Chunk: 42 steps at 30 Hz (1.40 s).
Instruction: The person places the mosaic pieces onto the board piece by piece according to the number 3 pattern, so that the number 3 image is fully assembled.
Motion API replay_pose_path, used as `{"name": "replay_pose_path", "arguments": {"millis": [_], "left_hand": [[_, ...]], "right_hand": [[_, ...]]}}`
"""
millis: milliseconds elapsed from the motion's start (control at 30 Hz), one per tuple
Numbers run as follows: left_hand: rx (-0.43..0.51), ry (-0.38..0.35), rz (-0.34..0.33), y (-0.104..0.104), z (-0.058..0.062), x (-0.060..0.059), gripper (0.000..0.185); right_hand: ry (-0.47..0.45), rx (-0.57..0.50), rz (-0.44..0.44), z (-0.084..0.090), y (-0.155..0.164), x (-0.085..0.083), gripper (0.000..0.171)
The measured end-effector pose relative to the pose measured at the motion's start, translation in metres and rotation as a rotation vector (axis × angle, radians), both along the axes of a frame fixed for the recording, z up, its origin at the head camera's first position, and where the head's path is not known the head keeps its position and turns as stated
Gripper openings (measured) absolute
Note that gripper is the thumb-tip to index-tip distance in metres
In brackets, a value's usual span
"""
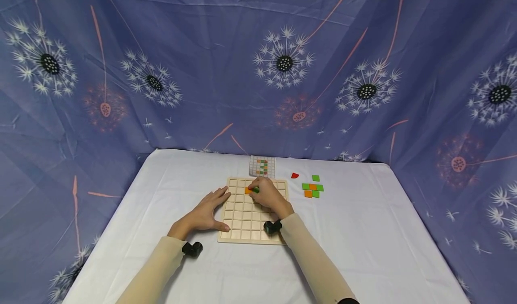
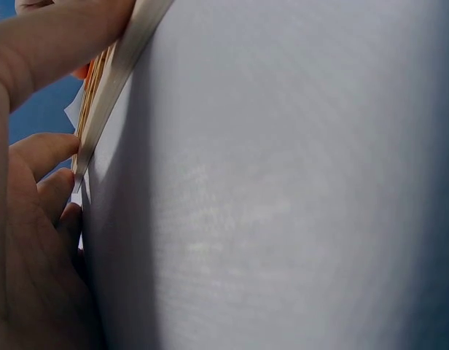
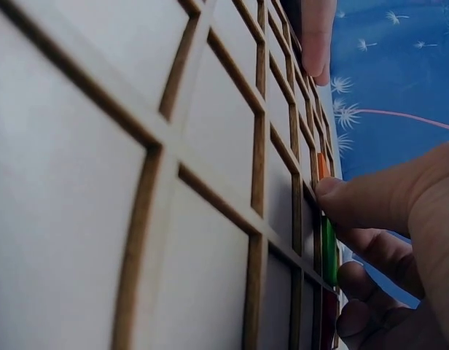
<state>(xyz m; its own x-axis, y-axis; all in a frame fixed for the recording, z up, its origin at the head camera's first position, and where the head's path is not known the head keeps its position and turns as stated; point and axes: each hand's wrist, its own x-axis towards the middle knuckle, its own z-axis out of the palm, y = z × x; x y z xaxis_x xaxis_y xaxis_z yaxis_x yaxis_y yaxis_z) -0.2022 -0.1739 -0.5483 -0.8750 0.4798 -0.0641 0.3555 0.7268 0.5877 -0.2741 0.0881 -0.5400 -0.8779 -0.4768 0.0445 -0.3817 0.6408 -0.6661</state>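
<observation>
A light wooden grid board point(image 1: 244, 228) lies on the white table. My left hand point(image 1: 203, 212) is spread along its left side, the thumb over the near left corner and the fingers at the side edge. My right hand point(image 1: 268, 194) reaches over the board's far rows. Its thumb and index finger pinch an orange tile point(image 1: 247, 190) at the far row; its right part is hidden beneath the fingertips. Beside it a green tile point(image 3: 329, 251) sits in the grid, partly covered by the hand. A dark red piece point(image 3: 328, 317) shows next to the green one.
A pattern card point(image 1: 262, 167) with a coloured grid lies behind the board. Off to the right are a red quarter-round piece point(image 1: 295, 175), a lone green tile point(image 1: 316, 178) and a cluster of green and orange tiles point(image 1: 313, 187). A patterned blue cloth point(image 1: 226, 71) hangs behind the table.
</observation>
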Motion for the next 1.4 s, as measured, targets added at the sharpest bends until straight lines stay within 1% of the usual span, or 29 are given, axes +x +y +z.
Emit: {"name": "replay_pose_path", "arguments": {"millis": [200,367,467,667,967,1067,1233,1400], "left_hand": [[-0.002,0.011,-0.003,-0.001,0.0,0.0,0.123],[0.012,0.012,-0.008,-0.002,0.001,0.0,0.122],[0.015,0.015,-0.013,-0.002,0.0,0.0,0.121],[0.011,0.021,-0.013,-0.002,0.0,-0.001,0.122],[0.016,0.027,-0.014,-0.002,0.0,0.0,0.122],[0.012,0.025,-0.015,-0.001,0.001,0.0,0.122],[0.023,0.025,-0.021,0.0,0.001,0.0,0.122],[0.022,0.027,-0.022,0.0,0.001,0.001,0.122]], "right_hand": [[0.015,0.026,-0.001,0.001,0.0,0.001,0.021],[0.063,0.05,0.007,0.002,0.0,0.003,0.021],[0.091,0.027,0.014,0.003,0.001,0.004,0.02],[0.101,-0.051,0.018,0.011,0.006,0.009,0.029],[0.068,-0.102,0.033,0.016,0.019,0.013,0.039],[0.067,-0.125,0.013,0.015,0.026,0.015,0.04],[0.07,-0.179,-0.053,0.014,0.04,0.021,0.042],[0.017,-0.228,-0.127,0.012,0.055,0.028,0.046]]}}
